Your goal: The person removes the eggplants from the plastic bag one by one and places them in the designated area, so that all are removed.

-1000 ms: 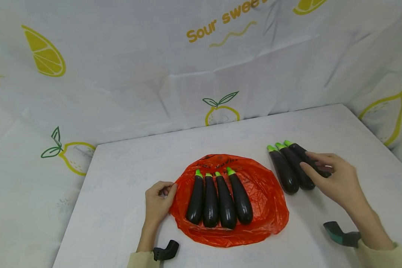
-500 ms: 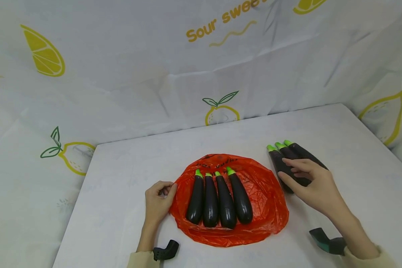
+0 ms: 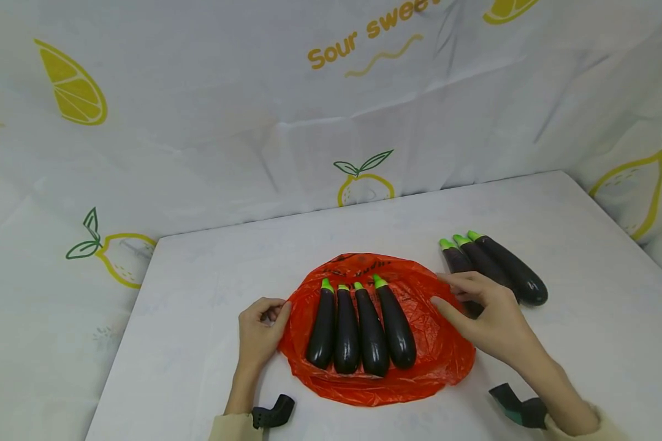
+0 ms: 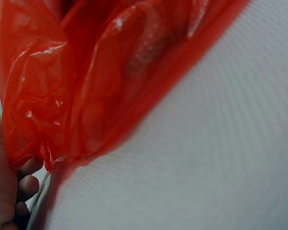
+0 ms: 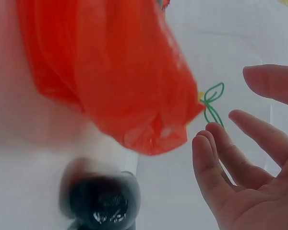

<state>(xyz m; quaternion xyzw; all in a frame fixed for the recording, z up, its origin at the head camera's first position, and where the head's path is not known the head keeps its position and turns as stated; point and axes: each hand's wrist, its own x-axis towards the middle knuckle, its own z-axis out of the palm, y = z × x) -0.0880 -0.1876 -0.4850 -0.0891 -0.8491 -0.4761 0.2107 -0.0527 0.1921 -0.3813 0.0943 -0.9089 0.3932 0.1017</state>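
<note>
A red plastic bag (image 3: 441, 361) lies spread on the table, its mouth facing up. Several dark eggplants (image 3: 398, 324) with green stems rest side by side in it, stems to the back. My left hand (image 3: 259, 334) pinches the bag's left edge; in the left wrist view the fingers (image 4: 29, 186) meet the gathered red plastic (image 4: 110, 72). Over the bag's right edge, my right hand (image 3: 491, 318) has its thumb and fingers spread. In the right wrist view a gap shows between the right hand (image 5: 254, 182) and the bag (image 5: 129, 72).
Three more eggplants (image 3: 513, 266) lie right of the bag, partly behind the right hand. One blurred dark end (image 5: 103, 199) shows in the right wrist view. A white curtain (image 3: 226, 135) with lemon prints hangs behind the white table (image 3: 198, 294).
The right hand has left the rightmost loose eggplant and moved left across the others to the bag's right edge. The left hand and the eggplants stay put.
</note>
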